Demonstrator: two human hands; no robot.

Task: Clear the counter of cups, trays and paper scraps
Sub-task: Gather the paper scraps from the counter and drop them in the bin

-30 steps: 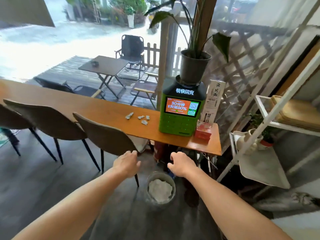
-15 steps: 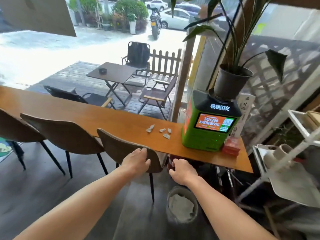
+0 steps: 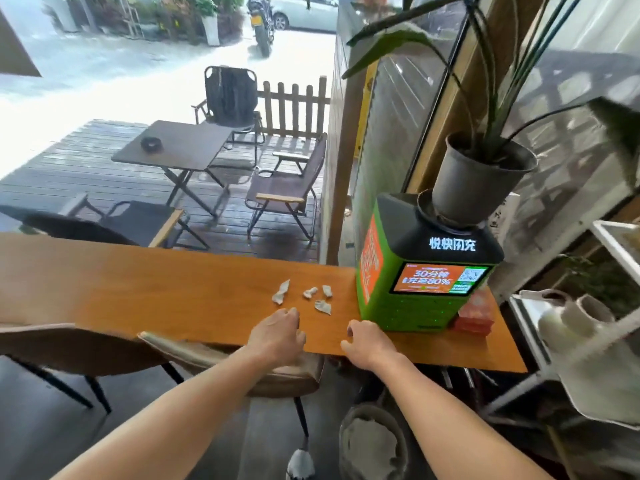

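Where paper scraps (image 3: 304,297) lie, left grip (image 3: 277,336) just short, empty.

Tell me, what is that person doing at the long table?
A person is tidying a wooden counter. Four crumpled paper scraps lie on it beside a green charging machine with a plant pot on top. Both hands are empty and reach over the counter's near edge: the left hand is closest to the scraps, just short of them, and the right hand is near the machine. Nothing is picked up yet. A bin stands on the floor below.
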